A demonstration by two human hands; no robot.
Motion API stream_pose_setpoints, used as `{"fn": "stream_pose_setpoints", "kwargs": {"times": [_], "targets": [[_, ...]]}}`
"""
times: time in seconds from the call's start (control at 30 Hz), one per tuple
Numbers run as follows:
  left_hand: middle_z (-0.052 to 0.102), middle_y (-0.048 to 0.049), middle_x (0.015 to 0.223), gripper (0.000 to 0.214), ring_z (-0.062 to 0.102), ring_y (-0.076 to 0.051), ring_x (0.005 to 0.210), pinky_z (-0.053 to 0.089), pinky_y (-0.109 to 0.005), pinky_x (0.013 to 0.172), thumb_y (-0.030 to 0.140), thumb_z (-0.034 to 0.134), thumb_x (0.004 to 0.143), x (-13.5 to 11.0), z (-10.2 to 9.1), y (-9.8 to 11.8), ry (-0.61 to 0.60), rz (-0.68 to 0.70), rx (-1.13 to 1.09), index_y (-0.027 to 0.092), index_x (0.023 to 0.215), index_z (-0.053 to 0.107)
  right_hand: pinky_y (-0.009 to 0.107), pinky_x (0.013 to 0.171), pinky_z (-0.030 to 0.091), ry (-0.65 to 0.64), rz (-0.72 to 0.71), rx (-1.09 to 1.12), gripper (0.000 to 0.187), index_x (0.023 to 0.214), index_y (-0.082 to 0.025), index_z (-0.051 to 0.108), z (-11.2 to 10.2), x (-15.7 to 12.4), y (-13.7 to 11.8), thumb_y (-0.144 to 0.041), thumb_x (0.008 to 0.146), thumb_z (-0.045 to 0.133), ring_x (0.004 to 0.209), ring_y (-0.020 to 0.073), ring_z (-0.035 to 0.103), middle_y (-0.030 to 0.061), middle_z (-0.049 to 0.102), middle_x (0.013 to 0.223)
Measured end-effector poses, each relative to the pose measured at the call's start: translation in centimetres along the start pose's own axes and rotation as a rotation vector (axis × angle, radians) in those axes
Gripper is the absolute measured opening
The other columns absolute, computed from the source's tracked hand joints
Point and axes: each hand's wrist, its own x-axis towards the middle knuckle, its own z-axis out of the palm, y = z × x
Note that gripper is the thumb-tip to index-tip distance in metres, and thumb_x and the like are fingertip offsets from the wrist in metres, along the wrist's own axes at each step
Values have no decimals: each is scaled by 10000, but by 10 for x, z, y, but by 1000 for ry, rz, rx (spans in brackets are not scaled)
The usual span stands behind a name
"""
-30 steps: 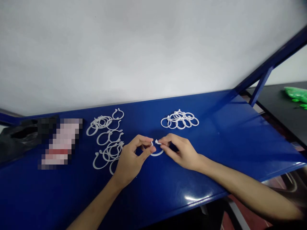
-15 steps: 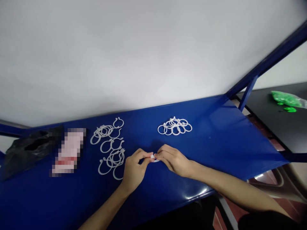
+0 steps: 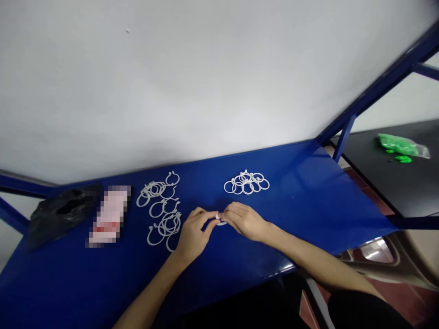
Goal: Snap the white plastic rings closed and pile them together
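Between my two hands is a small white plastic ring, mostly hidden by the fingers. My left hand pinches it from the left with thumb and index finger. From the right, my right hand grips the same ring, its fingers bent close together. Left of my hands lie several white rings with open ends and small knobs, spread in loose clusters. Behind my right hand, a pile of several white rings looks closed, with the knobs together.
A blue metal table carries everything, against a pale wall. A black plastic bag and a blurred pink-white packet lie at the left. On a black table at the right is a bag of green pieces. A chair stands below.
The camera view has shifted slightly. Both hands stay pinched on the ring, with only a small change in finger position. The ring clusters lie as before.
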Motion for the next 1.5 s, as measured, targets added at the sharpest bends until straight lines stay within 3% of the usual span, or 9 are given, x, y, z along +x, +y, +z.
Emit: {"fn": "stream_pose_setpoints", "kwargs": {"times": [0.07, 0.17, 0.3, 0.47, 0.8, 0.97, 1.07, 1.33, 1.5], "targets": [[757, -31, 1022, 253, 669, -200, 930, 542, -371, 894, 254, 597, 959, 7, -13, -8, 12, 38, 142, 241, 1199, 674, 329, 799, 548, 45, 71, -56, 196, 1026, -153, 645, -11, 3, 9, -220, 1050, 463, 879, 187, 627, 97, 678, 959], [731, -81, 1071, 293, 634, -252, 998, 489, -460, 983, 218, 514, 964, 13, -36, -26, 84, -23, 393, 191, 1208, 673, 368, 813, 558, 172, 216, -172, 169, 1053, -172, 659, -28, -1, 28, -229, 1031, 501, 922, 214, 627, 111, 673, 1015], [663, -141, 1150, 376, 567, -345, 1083, 478, -506, 913, 231, 517, 901, 13, -56, -45, -41, -182, 662, 155, 1232, 680, 407, 829, 552, 184, 279, -246, 160, 1089, -196, 663, -41, -12, 49, -219, 1022, 519, 923, 233, 606, 107, 691, 1024], [672, -111, 1124, 355, 561, -319, 1083, 459, -478, 901, 248, 464, 927, 12, -57, -51, -109, -232, 648, 195, 1199, 686, 423, 859, 544, 163, 301, -252, 172, 1107, -200, 666, -41, -14, 54, -248, 1021, 525, 942, 245, 581, 109, 686, 1029], [732, -99, 981, 280, 598, -334, 977, 431, -459, 836, 251, 524, 905, 10, -52, -52, 30, -259, 631, 207, 1133, 680, 450, 857, 525, 228, 337, -205, 186, 1121, -203, 683, -41, -10, 44, -246, 1004, 545, 952, 260, 579, 113, 686, 1032], [720, -75, 958, 263, 609, -285, 973, 437, -473, 928, 250, 530, 909, 16, -52, -36, 183, -240, 456, 193, 1129, 662, 445, 851, 522, 252, 272, -200, 190, 1122, -189, 686, -39, -8, 38, -210, 999, 543, 930, 250, 588, 110, 696, 1018], [687, -43, 950, 251, 622, -204, 893, 489, -394, 903, 298, 536, 925, 18, -52, -22, 250, -228, 143, 210, 1120, 666, 435, 836, 533, 234, 194, -176, 194, 1128, -182, 683, -35, -4, 26, -203, 1000, 539, 926, 242, 610, 107, 700, 1007], [667, -38, 912, 185, 642, -142, 778, 547, -287, 752, 375, 640, 898, 7, -32, -6, -37, -399, -696, 200, 951, 669, 442, 946, 579, 115, 186, 181, 366, 1333, -188, 543, -5, 14, -24, -329, 999, 590, 1149, 237, 641, 133, 659, 1270], [713, -48, 945, 282, 686, -151, 799, 573, -296, 777, 399, 731, 847, 4, -18, -4, -37, -480, -786, 204, 1034, 652, 312, 766, 606, 223, 352, 397, 180, 1160, -185, 612, 6, 11, -28, -264, 1003, 572, 823, 147, 688, 52, 711, 966]]}}
